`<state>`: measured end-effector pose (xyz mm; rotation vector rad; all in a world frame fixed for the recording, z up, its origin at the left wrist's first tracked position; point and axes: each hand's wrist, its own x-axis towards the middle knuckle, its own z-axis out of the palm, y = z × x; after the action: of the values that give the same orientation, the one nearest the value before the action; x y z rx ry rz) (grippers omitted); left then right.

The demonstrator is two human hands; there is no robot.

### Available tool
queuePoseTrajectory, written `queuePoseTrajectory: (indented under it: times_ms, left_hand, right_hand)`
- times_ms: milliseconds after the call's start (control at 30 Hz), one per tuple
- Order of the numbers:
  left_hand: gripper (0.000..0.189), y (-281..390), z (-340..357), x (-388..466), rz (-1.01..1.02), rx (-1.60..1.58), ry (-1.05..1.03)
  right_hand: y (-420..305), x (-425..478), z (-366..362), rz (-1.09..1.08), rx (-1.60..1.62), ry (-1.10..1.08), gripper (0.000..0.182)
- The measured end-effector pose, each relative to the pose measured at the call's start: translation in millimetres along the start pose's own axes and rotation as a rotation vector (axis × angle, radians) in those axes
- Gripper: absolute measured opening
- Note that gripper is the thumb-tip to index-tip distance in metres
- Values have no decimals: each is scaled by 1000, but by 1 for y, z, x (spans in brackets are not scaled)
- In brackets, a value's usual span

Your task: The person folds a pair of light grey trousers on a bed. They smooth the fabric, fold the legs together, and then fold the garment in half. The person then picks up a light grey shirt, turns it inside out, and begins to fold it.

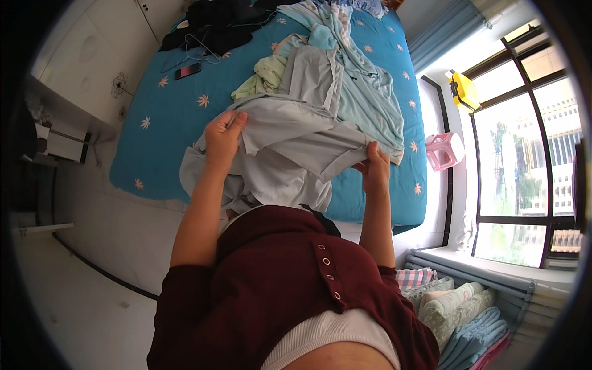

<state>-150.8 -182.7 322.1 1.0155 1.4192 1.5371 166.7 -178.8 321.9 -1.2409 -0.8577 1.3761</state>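
Observation:
A large light grey cloth (296, 148) is stretched between my hands over the near part of the bed. My left hand (224, 134) pinches its upper left edge between thumb and fingers. At the right, my right hand (374, 166) grips a corner of the same cloth. The lower folds hang over the bed's near edge. Just beyond lies a folded grey cloth (312, 76), with a pale green cloth (266, 76) to its left and a light blue fleecy garment (374, 101) to its right.
The bed has a teal sheet (162, 134) with leaf prints. On it lie a phone (188, 71), a wire hanger (201, 50) and black clothes (217, 23). A pink plastic stool (445, 151) stands right of the bed, near the window. Folded bedding (458, 305) is stacked at lower right.

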Motion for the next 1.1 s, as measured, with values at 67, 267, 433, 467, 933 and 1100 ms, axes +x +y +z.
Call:
queuePoseTrajectory:
  times_ms: [67, 267, 433, 467, 933, 1100]
  left_hand:
    - [27, 28, -3, 2, -51, -11, 11]
    - [26, 32, -31, 17, -172, -243, -77]
    - [23, 36, -38, 7, -265, -377, -145]
    - [23, 33, -43, 6, -255, -344, -218]
    - [26, 1, -90, -19, -305, 1, -251]
    - [41, -33, -67, -37, -157, 1, -267]
  right_hand:
    - [-2, -3, 14, 2, 90, 36, 44]
    - [0, -10, 47, -87, 274, -132, 49]
    - [22, -26, 104, 40, 70, -156, 79]
    - [22, -29, 116, 86, 51, -114, 70]
    - [17, -14, 113, 72, 143, -195, 58]
    - [8, -25, 120, 78, 108, -314, 49]
